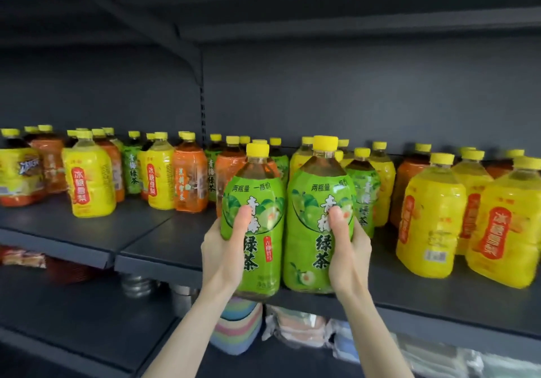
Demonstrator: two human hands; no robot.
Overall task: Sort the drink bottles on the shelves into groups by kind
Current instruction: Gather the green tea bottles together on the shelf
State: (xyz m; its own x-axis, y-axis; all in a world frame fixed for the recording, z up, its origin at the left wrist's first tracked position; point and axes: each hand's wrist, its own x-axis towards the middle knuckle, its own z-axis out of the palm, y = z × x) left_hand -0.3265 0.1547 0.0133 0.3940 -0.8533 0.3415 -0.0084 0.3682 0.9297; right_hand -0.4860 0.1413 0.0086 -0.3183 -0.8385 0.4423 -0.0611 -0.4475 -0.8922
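My left hand (pixel 225 248) curls round one green-tea bottle (pixel 254 190), my right hand (pixel 348 246) round its twin (pixel 317 184) — paired at six o'clock, I'd judge for grouping.

Watching remotely, I counted at least five green-label bottles (pixel 303 246), at least seven yellow-label bottles (pixel 430 222), at least five orange-label bottles (pixel 190 184) and roughly thirty yellow caps (pixel 325 142), the back rows being too crowded for firm totals.

Bare dark grey metal shelf (pixel 164 231) is lying open at nine o'clock; yellow-labelled plastic bottles (pixel 433 219) are crowding three o'clock, orange-labelled plastic bottles (pixel 190 181) blocking eleven.
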